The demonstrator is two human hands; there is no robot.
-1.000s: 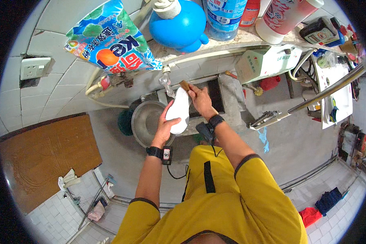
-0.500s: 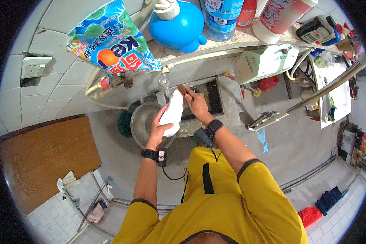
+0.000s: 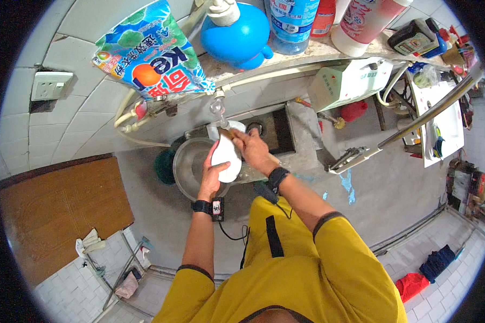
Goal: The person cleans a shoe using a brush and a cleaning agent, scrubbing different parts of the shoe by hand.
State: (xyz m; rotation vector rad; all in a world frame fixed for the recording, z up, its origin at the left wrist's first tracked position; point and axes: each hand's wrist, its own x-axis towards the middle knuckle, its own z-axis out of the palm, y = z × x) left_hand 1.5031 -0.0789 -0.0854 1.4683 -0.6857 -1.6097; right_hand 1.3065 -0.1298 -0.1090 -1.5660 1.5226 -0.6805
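Observation:
My left hand [image 3: 213,175] is closed around a white shoe [image 3: 227,161], its thumb lying across the near end. The shoe is held over the right rim of a metal basin [image 3: 182,171]. My right hand [image 3: 254,151] grips a brown brush [image 3: 233,134] against the shoe's far end; its bristles are hidden. Just behind is another white piece [image 3: 236,127] at the sink's edge, partly covered, so I cannot tell its kind. A tap [image 3: 218,107] comes down from the pipe directly beyond the shoe.
A concrete sink [image 3: 293,145] lies right of the basin. Above stands a ledge [image 3: 248,72] with a blue detergent bag [image 3: 151,54], a blue pump bottle [image 3: 234,35] and other bottles. A metal pole [image 3: 431,116] slants in at right; a brown board [image 3: 64,204] lies at left.
My right hand and the brush have moved left and nearer, over the shoe's far end. The shoe has tilted a little, and a white piece behind it now shows.

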